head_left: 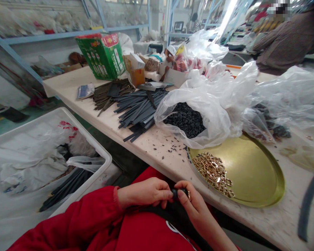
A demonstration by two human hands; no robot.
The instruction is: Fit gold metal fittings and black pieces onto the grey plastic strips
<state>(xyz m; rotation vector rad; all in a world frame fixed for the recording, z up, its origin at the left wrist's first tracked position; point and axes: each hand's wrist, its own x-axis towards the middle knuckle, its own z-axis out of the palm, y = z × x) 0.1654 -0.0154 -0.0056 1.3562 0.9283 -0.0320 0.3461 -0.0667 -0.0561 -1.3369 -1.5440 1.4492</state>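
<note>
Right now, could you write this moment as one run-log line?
left hand, right hand: both pinch black piece | nearby: gold tray holding gold clasps, bag of black bits

Our two grips meet low, close to our body. Our left grip (146,194) is curled, with its fingers bent in. Our right grip (196,205) comes up from the right, its fingertips (182,194) pinched tight against the left ones. Our left arm (94,212) is bent, in a red sleeve.

The round tray (253,177) is glossy golden metal, and the small links (213,172) on it are shiny metal too. Thin, crinkled clear plastic forms the bag (219,104); its black bits (185,120), the far-left strips (138,108) and the near small black piece (178,192) look matt.
</note>
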